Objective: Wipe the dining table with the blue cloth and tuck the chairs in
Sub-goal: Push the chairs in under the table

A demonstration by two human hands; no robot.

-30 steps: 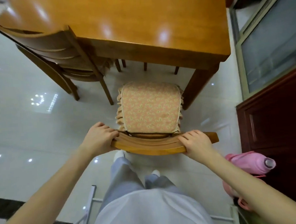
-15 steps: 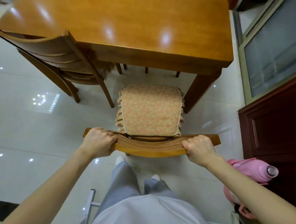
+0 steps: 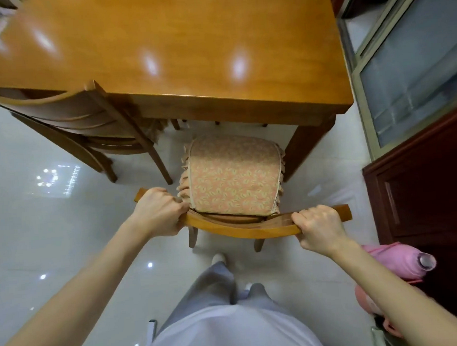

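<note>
A wooden chair with a peach patterned seat cushion stands in front of me, its seat facing the short end of the wooden dining table. My left hand grips the left end of its curved backrest. My right hand grips the right end. The cushion's front edge sits close to the table edge, beside the table leg. A second wooden chair is pushed against the table's left side. No blue cloth is in view.
A dark red cabinet stands close on the right, with a glass sliding door behind it. A pink bottle lies at the lower right. Glossy white floor tiles spread to the left. A white metal frame is near my legs.
The chair has slid forward toward the table with both hands on its backrest. My left hand has shifted a little along the rail, exposing the backrest's left tip.
</note>
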